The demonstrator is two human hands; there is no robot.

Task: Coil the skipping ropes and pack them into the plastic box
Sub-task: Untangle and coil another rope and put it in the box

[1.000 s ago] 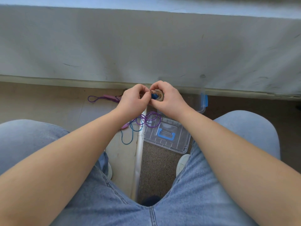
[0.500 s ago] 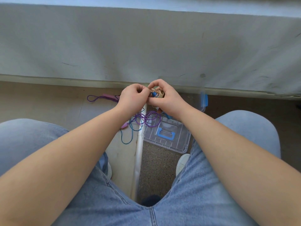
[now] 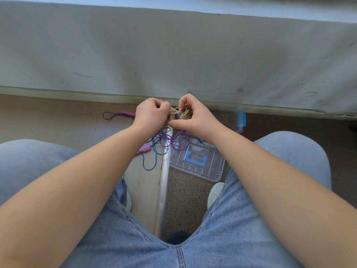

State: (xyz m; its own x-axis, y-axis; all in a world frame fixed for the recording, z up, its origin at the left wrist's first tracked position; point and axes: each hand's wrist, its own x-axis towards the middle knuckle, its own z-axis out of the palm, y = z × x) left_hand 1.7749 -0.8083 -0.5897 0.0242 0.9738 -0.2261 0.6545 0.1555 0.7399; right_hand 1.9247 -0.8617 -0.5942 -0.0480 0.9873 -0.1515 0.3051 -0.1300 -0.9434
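Observation:
My right hand (image 3: 195, 120) grips a small coiled bundle of rope (image 3: 185, 114), greenish with a bit of blue, held above the floor. My left hand (image 3: 152, 115) pinches a tan elastic band (image 3: 173, 111) stretched from that bundle. Below the hands a purple skipping rope (image 3: 178, 141) with pink handles (image 3: 144, 148) lies loose on the floor, tangled with a teal rope (image 3: 148, 165). The clear plastic box (image 3: 240, 130) with a blue latch stands behind my right wrist, mostly hidden. Its clear lid (image 3: 210, 171) with a blue handle lies flat in front of it.
A grey wall (image 3: 173, 55) rises just beyond the hands. A white strip (image 3: 163, 190) runs along the floor between my knees. My legs in blue jeans (image 3: 289, 151) fill both sides, and a white shoe (image 3: 214, 192) rests next to the lid.
The tan band, held as a ring against the blue bit of the bundle a second ago, is now pulled out between my hands. The hands turned slightly; the ropes on the floor stayed put.

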